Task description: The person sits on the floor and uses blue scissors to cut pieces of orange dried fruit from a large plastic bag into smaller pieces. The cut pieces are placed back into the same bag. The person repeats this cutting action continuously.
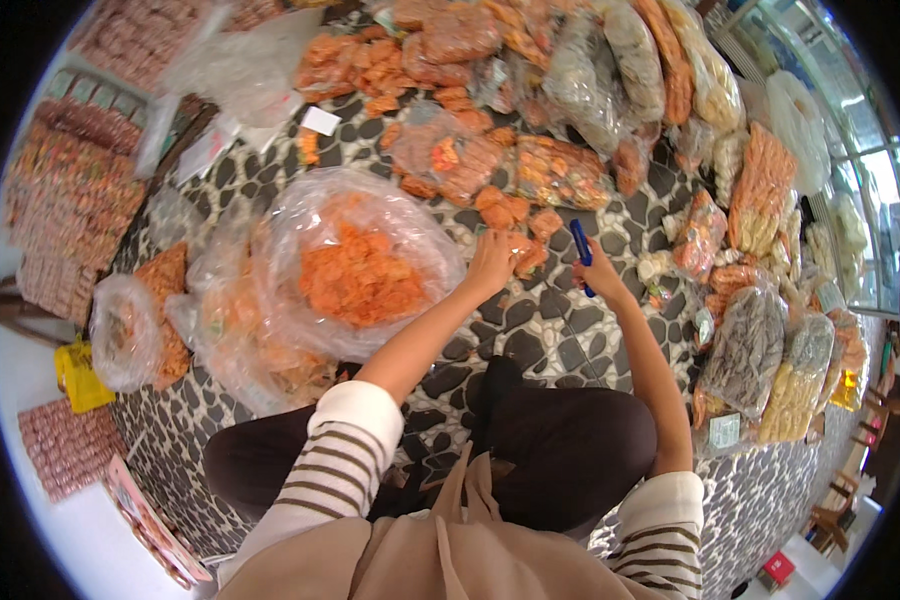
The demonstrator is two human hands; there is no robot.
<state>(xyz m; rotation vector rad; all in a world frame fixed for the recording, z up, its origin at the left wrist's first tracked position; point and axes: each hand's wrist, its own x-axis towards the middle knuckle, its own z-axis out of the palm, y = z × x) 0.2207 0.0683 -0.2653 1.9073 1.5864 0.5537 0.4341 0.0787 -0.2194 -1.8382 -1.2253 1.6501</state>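
Right hand [598, 273] closed around one blue tool [579, 240] (left hand [496, 262], grip unclear, beside one orange packet [534, 260]).

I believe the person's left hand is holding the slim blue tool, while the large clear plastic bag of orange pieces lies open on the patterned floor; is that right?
Not quite: the head view shows the slim blue tool in the person's right hand, not the left hand. The large clear plastic bag of orange pieces does lie open on the patterned floor.
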